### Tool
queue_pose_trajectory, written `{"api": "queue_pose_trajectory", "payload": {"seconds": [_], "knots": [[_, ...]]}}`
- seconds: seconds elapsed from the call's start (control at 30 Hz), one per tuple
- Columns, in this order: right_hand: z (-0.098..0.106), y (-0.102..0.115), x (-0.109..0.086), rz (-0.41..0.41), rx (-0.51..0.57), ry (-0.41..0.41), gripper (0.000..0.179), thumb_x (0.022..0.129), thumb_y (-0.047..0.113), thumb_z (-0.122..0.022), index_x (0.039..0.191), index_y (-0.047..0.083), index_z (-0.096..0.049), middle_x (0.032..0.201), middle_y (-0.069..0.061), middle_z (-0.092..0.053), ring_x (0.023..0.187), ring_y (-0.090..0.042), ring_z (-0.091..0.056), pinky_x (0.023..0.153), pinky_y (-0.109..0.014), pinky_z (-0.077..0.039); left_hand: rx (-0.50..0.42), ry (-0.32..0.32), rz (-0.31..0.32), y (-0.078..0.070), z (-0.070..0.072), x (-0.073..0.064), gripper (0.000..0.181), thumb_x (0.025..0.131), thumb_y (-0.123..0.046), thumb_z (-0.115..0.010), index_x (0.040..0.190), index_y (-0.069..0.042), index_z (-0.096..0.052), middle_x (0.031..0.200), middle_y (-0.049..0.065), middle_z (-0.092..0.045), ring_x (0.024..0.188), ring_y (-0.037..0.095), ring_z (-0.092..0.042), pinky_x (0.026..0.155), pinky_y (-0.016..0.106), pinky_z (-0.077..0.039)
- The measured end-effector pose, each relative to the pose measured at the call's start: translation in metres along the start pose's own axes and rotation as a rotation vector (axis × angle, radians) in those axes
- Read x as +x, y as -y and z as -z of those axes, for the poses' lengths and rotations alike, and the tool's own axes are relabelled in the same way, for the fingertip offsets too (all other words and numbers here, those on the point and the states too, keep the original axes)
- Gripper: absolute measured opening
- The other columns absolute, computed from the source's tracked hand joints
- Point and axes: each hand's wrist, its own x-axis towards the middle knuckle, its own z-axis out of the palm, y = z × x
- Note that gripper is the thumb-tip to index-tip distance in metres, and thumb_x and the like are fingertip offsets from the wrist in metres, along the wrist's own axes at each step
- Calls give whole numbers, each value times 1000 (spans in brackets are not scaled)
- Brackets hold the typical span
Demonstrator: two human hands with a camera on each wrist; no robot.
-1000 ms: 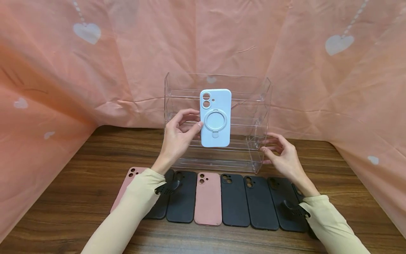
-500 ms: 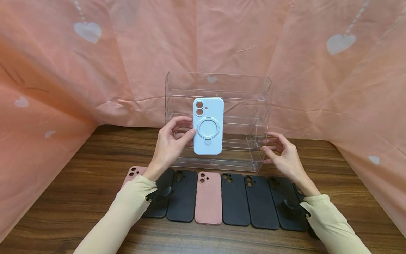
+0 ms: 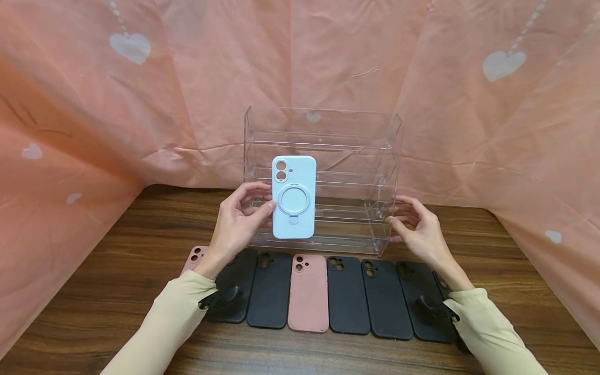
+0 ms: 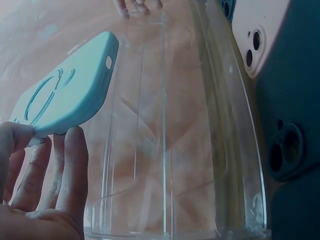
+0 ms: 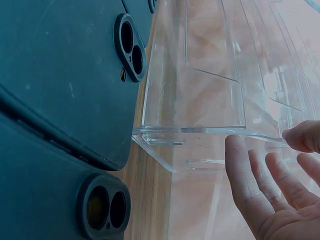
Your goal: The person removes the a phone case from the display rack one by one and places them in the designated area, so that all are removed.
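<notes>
In the head view my left hand (image 3: pixel 239 221) pinches a pale blue phone case (image 3: pixel 304 174) by its left edge, thumb in front and fingers behind. The case is upright, its camera cutouts at the top and a ring stand on its back. Behind it stands a clear, tiered acrylic display rack (image 3: pixel 356 179). My right hand (image 3: pixel 419 226) holds the rack's right side panel (image 5: pixel 210 130), with the thumb on one face and the fingers on the other. The left wrist view shows the case (image 4: pixel 75 82) tilted, its lower corner between thumb and fingers, apart from the rack.
A row of phone cases lies before the rack on the wooden table (image 3: pixel 108 271): a pink case (image 3: pixel 308 297) in the middle, black cases (image 3: pixel 347 299) on both sides, another pink case (image 3: pixel 193 258) partly behind the left arm. Peach fabric (image 3: pixel 197 94) hangs around.
My left hand has carried the pale blue case down and to the left in front of the rack. My right hand has stayed at the rack's side.
</notes>
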Motion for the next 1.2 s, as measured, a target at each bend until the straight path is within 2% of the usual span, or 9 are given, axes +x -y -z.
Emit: {"api": "queue_pose_trajectory", "payload": {"seconds": [0.3,0.6,0.77,1.03,1.2], "knots": [[0,2,0,-10,6,5,51,97,-7,-60,146,-2,-45,116,-14,-59,93,-6,-71,63,-40,-65,6,3,39,1,11,-9,36,93,-3,-72,127,-9,-63,112,10,-68,80,15,-76,71,37,-66],[-2,3,0,4,9,-2,51,96,-10,-61,144,-2,-46,115,-15,-59,91,-4,-71,62,-38,-65,34,19,43,3,23,-18,36,94,-5,-72,128,-9,-62,112,6,-69,80,15,-77,70,38,-66],[-3,4,0,-2,17,-2,51,95,-11,-61,143,3,-48,114,-11,-60,92,-4,-72,61,-36,-65,57,23,67,4,32,-24,36,94,-7,-73,127,-10,-62,113,5,-69,81,15,-77,71,37,-66],[-3,5,1,-15,27,-7,51,95,-10,-62,143,3,-48,113,-6,-62,92,-5,-72,61,-35,-65,64,24,110,8,51,-33,37,94,-10,-74,129,-9,-61,112,5,-69,83,17,-77,72,36,-66],[-3,5,0,-17,38,-6,51,95,-8,-63,143,5,-49,113,-1,-62,92,-4,-72,62,-35,-65,104,9,118,10,61,-38,38,94,-12,-74,130,-10,-62,111,1,-71,84,15,-77,72,36,-66]]}}
